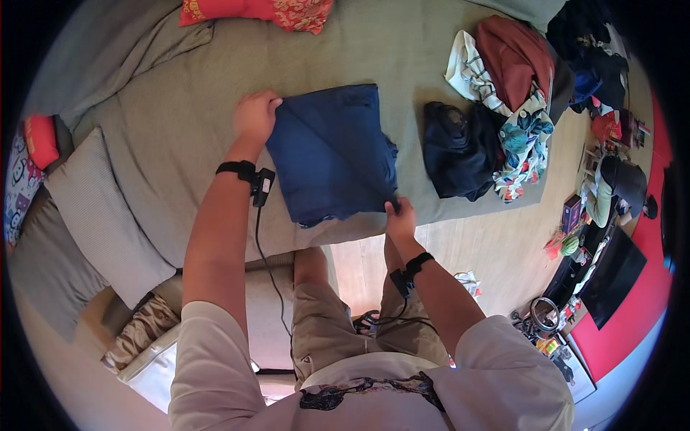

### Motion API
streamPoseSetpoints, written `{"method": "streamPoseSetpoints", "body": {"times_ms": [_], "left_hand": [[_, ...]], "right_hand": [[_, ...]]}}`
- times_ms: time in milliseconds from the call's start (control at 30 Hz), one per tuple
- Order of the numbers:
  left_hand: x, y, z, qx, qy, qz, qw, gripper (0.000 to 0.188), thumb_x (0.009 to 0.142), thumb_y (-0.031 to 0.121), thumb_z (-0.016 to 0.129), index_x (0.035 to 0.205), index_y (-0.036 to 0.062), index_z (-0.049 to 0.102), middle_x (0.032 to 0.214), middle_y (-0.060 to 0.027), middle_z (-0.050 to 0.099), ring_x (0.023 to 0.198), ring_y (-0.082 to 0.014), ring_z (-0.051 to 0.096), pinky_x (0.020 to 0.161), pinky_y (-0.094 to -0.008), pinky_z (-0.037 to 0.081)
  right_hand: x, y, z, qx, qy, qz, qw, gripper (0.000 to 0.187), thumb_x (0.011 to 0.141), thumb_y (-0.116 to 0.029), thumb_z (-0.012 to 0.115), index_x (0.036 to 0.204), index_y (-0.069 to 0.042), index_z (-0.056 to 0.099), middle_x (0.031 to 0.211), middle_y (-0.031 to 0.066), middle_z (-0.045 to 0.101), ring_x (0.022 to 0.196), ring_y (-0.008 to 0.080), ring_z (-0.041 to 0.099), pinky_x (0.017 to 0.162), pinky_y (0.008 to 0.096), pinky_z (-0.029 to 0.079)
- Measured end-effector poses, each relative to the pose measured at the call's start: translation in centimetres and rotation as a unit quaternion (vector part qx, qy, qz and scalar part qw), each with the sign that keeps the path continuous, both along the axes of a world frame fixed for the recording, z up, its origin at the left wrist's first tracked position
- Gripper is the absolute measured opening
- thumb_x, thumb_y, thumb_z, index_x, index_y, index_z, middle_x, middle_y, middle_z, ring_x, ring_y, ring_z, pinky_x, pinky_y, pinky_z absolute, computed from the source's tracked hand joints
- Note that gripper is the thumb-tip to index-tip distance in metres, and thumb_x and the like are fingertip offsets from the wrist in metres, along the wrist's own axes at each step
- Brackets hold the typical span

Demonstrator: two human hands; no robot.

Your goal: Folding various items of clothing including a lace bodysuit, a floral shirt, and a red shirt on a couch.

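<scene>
My left hand and right hand grip a blue garment — opposite corners.
Left pinches far-left, right near-right; it lies folded on the grey cover — rightward, a black top, floral shirt, red-brown garment.

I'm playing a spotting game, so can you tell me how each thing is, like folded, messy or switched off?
Blue garment: folded into a flat, squarish shape
Left hand: closed on its far left corner
Right hand: closed on its near right corner
Black garment: crumpled
Red-brown garment: heaped
Flowered garment: rumpled
Television: screen dark
</scene>
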State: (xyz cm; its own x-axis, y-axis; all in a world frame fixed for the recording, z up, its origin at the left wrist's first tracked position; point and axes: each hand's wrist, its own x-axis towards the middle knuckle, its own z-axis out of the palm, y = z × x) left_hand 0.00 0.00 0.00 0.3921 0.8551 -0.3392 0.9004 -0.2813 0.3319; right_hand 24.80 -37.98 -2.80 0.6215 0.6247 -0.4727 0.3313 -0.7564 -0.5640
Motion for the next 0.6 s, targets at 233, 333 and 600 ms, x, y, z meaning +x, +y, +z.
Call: {"method": "streamPoseSetpoints", "body": {"times_ms": [233,333,600], "left_hand": [[5.5,-3.7,2.1,0.141,-0.052,-0.046,0.988,0.027,0.091,0.016,0.065,0.118,0.0158,0.071,0.12,-0.0078,0.066,0.115,-0.0298,0.06,0.098,-0.0449,0.045],[10.1,-4.6,2.6,0.096,-0.175,-0.187,0.962,0.041,0.085,0.008,0.066,0.125,0.0184,0.069,0.127,-0.0073,0.062,0.12,-0.03,0.056,0.103,-0.0435,0.044],[14.3,-2.3,3.7,-0.031,-0.098,-0.432,0.896,0.033,0.077,0.003,0.067,0.106,0.0156,0.078,0.135,-0.0087,0.055,0.128,-0.031,0.049,0.109,-0.0419,0.041]], "right_hand": [[1.7,0.9,3.3,-0.067,0.104,0.086,0.988,0.029,0.09,-0.028,0.075,0.102,-0.002,0.07,0.086,0.0162,0.072,0.082,0.0328,0.07,0.074,0.0407,0.054],[2.2,2.3,4.3,-0.025,0.112,0.099,0.988,0.027,0.09,-0.028,0.074,0.102,-0.004,0.071,0.092,0.0156,0.073,0.087,0.0348,0.07,0.078,0.0418,0.055],[1.9,3.9,5.3,-0.024,0.073,0.195,0.978,0.02,0.091,-0.023,0.07,0.102,-0.006,0.069,0.102,0.017,0.072,0.093,0.0391,0.068,0.082,0.0479,0.055]]}}
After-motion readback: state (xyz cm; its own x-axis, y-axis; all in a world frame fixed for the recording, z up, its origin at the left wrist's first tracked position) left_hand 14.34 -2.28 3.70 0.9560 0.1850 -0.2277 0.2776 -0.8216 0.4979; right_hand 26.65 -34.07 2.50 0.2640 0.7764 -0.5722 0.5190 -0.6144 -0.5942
